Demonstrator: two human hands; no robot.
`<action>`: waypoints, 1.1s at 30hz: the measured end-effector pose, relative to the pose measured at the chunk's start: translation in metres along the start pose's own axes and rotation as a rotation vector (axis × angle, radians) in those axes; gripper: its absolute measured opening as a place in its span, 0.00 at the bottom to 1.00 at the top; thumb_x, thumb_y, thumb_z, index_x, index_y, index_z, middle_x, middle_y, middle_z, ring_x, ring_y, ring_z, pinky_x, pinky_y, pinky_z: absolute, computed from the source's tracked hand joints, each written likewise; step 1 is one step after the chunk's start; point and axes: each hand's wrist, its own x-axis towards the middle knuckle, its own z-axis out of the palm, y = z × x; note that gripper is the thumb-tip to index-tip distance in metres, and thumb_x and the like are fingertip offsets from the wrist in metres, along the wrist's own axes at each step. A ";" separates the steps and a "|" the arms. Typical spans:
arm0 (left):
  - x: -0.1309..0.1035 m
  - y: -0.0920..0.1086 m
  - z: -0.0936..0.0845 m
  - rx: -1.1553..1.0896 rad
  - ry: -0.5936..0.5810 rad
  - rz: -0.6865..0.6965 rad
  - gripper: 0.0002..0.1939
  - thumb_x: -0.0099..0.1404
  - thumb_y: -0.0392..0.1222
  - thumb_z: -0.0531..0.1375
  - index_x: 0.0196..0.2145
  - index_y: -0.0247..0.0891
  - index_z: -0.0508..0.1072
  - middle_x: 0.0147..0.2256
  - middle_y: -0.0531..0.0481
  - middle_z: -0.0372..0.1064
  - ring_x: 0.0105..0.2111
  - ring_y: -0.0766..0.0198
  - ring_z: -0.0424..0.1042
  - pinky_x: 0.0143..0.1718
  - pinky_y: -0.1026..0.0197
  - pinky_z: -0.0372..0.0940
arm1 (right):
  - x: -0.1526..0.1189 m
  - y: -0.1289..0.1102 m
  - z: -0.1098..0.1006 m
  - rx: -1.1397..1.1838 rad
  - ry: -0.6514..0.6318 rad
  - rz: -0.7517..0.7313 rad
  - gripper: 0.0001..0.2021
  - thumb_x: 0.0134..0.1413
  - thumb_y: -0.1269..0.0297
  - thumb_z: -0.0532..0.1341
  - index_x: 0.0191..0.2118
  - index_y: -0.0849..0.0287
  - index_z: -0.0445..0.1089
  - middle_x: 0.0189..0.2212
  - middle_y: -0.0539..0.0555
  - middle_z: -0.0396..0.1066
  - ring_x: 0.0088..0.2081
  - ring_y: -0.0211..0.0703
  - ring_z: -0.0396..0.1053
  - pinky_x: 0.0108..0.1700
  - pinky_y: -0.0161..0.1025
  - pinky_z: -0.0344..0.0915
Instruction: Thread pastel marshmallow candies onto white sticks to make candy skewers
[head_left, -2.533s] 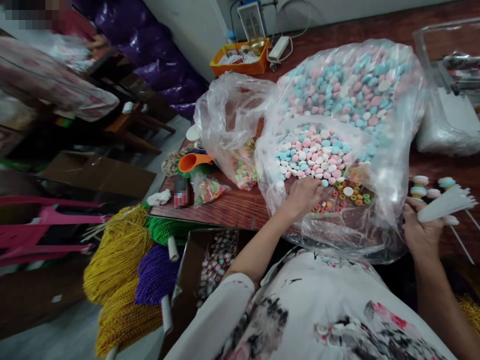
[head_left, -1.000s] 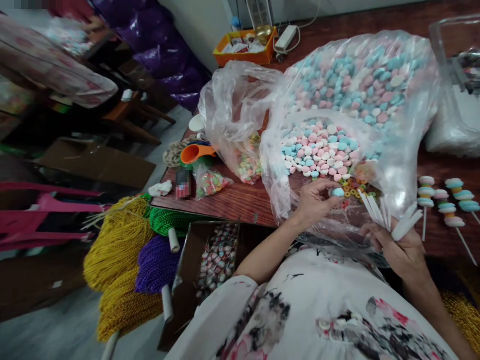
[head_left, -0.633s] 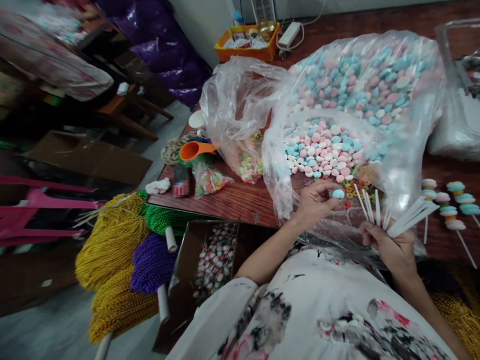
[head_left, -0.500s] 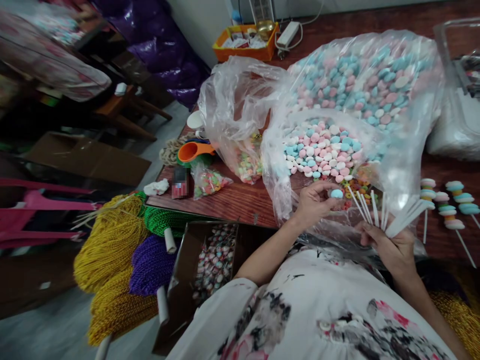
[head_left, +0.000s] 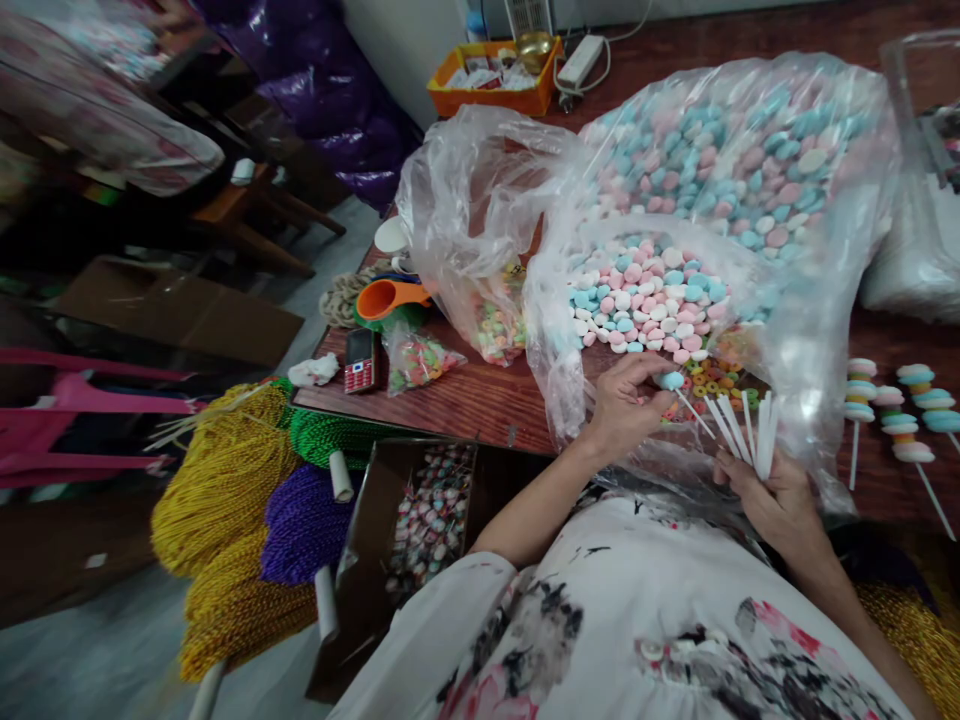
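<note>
My left hand [head_left: 630,400] pinches a light-blue marshmallow [head_left: 670,381] between thumb and fingers, at the table's front edge. One white stick [head_left: 694,412] slants from the marshmallow's underside toward the right hand. Fanned upward, a bunch of white sticks [head_left: 763,435] is gripped in my right hand [head_left: 776,495]. Just beyond the hands, loose pink, white and blue marshmallows [head_left: 649,300] spill from the mouth of a big clear bag [head_left: 750,150]. Small coloured gummy rings [head_left: 709,378] lie in front of them. Marshmallow skewers [head_left: 907,425] rest on the table at the right.
An open carton [head_left: 360,560] of small wrapped pieces stands below the table edge, beside yellow cord bundles [head_left: 217,480]. Left on the table are a phone [head_left: 361,362], an orange scoop [head_left: 386,298] and a small bag of gummy rings [head_left: 420,362]. An orange tray [head_left: 495,100] sits behind.
The stick bunch has swung more upright in my right hand. One stick now reaches the blue marshmallow, which stays in my left hand.
</note>
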 end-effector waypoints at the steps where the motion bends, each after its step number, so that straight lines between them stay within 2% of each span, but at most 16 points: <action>1: 0.000 0.001 -0.001 0.013 -0.006 0.038 0.13 0.57 0.31 0.66 0.41 0.38 0.82 0.40 0.47 0.77 0.40 0.66 0.76 0.37 0.66 0.71 | 0.000 0.000 0.000 0.002 -0.007 -0.002 0.09 0.67 0.60 0.59 0.34 0.56 0.70 0.23 0.46 0.67 0.24 0.36 0.62 0.28 0.35 0.60; 5: 0.000 0.001 -0.004 -0.040 -0.044 0.082 0.13 0.59 0.39 0.71 0.42 0.38 0.82 0.43 0.43 0.78 0.44 0.62 0.78 0.45 0.60 0.74 | 0.002 -0.001 0.001 -0.009 -0.009 -0.034 0.07 0.68 0.61 0.58 0.38 0.56 0.70 0.24 0.47 0.68 0.26 0.38 0.65 0.31 0.36 0.62; 9: -0.003 -0.005 -0.004 -0.092 -0.026 -0.020 0.13 0.61 0.47 0.70 0.41 0.37 0.83 0.41 0.44 0.80 0.41 0.62 0.78 0.45 0.61 0.74 | 0.002 -0.002 0.002 -0.036 -0.005 -0.050 0.07 0.68 0.62 0.59 0.38 0.56 0.71 0.24 0.46 0.68 0.25 0.37 0.64 0.31 0.35 0.61; 12: -0.007 -0.011 -0.002 -0.144 -0.029 -0.142 0.19 0.65 0.49 0.68 0.50 0.37 0.80 0.40 0.47 0.80 0.37 0.67 0.77 0.41 0.64 0.73 | 0.001 0.000 0.005 0.010 -0.002 -0.040 0.07 0.68 0.62 0.58 0.41 0.57 0.71 0.24 0.46 0.67 0.26 0.37 0.64 0.31 0.35 0.62; 15: -0.012 -0.015 -0.001 -0.133 -0.037 -0.153 0.22 0.66 0.49 0.66 0.54 0.37 0.77 0.42 0.46 0.80 0.39 0.66 0.78 0.43 0.64 0.73 | -0.001 0.004 0.010 0.063 0.006 -0.034 0.08 0.68 0.63 0.58 0.45 0.57 0.73 0.24 0.46 0.65 0.25 0.37 0.63 0.30 0.36 0.61; 18: -0.014 -0.015 -0.002 -0.025 -0.034 -0.048 0.17 0.68 0.46 0.65 0.52 0.37 0.79 0.47 0.43 0.80 0.45 0.61 0.79 0.49 0.60 0.74 | -0.004 0.009 0.015 0.089 0.036 -0.040 0.10 0.68 0.64 0.58 0.50 0.57 0.73 0.24 0.45 0.65 0.24 0.36 0.63 0.29 0.36 0.61; 24: -0.008 -0.006 -0.009 0.221 -0.083 0.279 0.12 0.72 0.39 0.59 0.49 0.38 0.79 0.47 0.43 0.81 0.48 0.61 0.80 0.53 0.56 0.75 | -0.005 0.007 0.027 0.165 0.079 -0.040 0.07 0.67 0.64 0.59 0.44 0.57 0.74 0.23 0.46 0.65 0.24 0.36 0.62 0.28 0.36 0.60; 27: -0.007 -0.006 -0.011 0.323 -0.115 0.393 0.13 0.73 0.37 0.56 0.50 0.38 0.78 0.48 0.41 0.81 0.51 0.60 0.80 0.56 0.54 0.75 | -0.003 -0.002 0.031 0.188 0.100 -0.049 0.07 0.67 0.64 0.59 0.45 0.56 0.74 0.22 0.45 0.64 0.23 0.36 0.61 0.28 0.36 0.59; 33: -0.011 -0.013 -0.016 0.426 -0.166 0.530 0.19 0.73 0.34 0.53 0.57 0.39 0.75 0.54 0.39 0.78 0.57 0.58 0.77 0.59 0.53 0.74 | 0.003 -0.014 0.037 0.228 0.128 -0.048 0.08 0.66 0.64 0.59 0.44 0.56 0.75 0.21 0.45 0.64 0.22 0.36 0.60 0.27 0.36 0.59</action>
